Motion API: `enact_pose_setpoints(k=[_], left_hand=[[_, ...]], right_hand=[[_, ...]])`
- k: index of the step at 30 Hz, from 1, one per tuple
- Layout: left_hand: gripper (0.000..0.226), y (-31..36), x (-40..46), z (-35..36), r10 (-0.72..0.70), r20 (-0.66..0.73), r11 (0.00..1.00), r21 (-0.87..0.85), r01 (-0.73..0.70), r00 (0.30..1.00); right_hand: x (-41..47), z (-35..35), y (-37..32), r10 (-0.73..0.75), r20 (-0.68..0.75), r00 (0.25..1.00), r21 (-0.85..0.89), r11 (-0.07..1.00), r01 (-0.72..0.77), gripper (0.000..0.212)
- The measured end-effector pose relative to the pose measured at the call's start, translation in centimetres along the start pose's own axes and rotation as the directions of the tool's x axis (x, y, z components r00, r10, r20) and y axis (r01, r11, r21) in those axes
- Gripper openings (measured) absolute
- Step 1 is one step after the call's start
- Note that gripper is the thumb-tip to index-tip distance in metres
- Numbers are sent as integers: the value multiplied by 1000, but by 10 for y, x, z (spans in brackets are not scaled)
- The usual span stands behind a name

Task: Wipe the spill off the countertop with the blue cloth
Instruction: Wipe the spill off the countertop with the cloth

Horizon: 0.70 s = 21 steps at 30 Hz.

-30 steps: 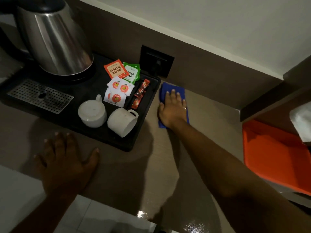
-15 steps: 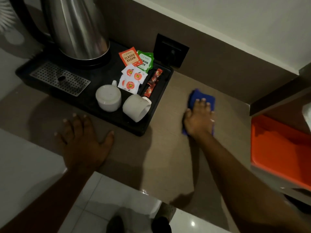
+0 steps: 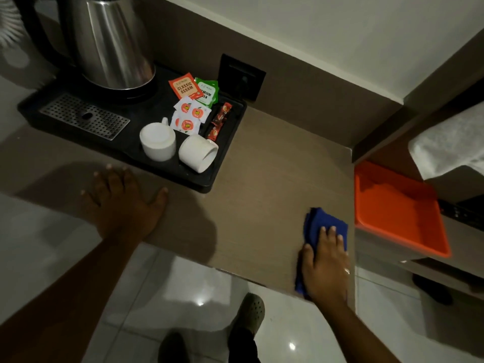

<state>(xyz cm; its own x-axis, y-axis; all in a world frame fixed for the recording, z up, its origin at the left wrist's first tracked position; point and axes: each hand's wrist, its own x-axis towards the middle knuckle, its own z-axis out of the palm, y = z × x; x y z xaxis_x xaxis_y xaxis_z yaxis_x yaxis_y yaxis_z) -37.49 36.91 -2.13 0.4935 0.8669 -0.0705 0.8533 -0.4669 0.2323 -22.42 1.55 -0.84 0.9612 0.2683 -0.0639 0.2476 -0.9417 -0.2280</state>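
Observation:
The blue cloth (image 3: 322,224) lies folded on the brown countertop (image 3: 269,189), at its front right corner. My right hand (image 3: 326,268) presses flat on top of the cloth, fingers together, covering its near half. My left hand (image 3: 123,205) rests flat on the countertop's front edge at the left, fingers spread, holding nothing. No spill shows on the dim surface.
A black tray (image 3: 209,179) at the back left carries a steel kettle (image 3: 112,40), two white cups (image 3: 157,141), tea sachets (image 3: 184,87) and a drip grate (image 3: 83,116). An orange tray (image 3: 398,213) sits lower on the right, a white towel (image 3: 450,142) above it. Tiled floor lies below the front edge.
My right hand has dragged the blue cloth from the back near the wall socket toward the front right corner. The left hand stayed planted on the counter.

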Motion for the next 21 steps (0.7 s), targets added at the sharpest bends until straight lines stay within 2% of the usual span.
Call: enact_pose_setpoints(k=[2,4,5,7,9,10,12,14,17,19,21], left_hand=[[102,-1,1,2,-5,5,1000,-4,5,1000],[103,-1,1,3,15,17,1000,5,-16,1000],[103,-1,1,3,31,29,999,19,-32,999],[101,-3,0,-1,67,51,997,33,-68,996],[100,-3,-8,-5,131,76,990,48,-134,989],[99,-1,-15,-8,170,88,982,63,-176,981],[98,-7,-30,-4,198,124,976,64,-207,972],[102,2,-55,-8,249,184,964,50,-262,951],[108,27,-86,-14,362,200,931,-21,-366,910],[103,56,-102,-16,463,208,886,-96,-453,862],[97,96,-116,-15,578,200,816,-127,-564,791]], right_hand=[[-3,10,-29,211,-23,977,9,977,-211,63],[-4,17,-64,268,-11,963,31,963,-268,66],[-5,21,-74,205,-15,979,33,978,-205,66],[-15,25,-76,-19,-14,1000,9,1000,20,62],[-19,13,-50,-209,29,977,43,977,208,57],[-20,5,-32,-249,28,968,74,966,246,56],[-16,3,-1,-239,30,971,76,969,236,55],[-15,-9,23,-122,12,992,119,986,120,54],[-13,-19,25,-82,-15,997,268,960,83,48],[-12,-27,32,39,-22,999,554,832,-20,42],[-12,-43,51,206,119,971,836,508,-210,35]])
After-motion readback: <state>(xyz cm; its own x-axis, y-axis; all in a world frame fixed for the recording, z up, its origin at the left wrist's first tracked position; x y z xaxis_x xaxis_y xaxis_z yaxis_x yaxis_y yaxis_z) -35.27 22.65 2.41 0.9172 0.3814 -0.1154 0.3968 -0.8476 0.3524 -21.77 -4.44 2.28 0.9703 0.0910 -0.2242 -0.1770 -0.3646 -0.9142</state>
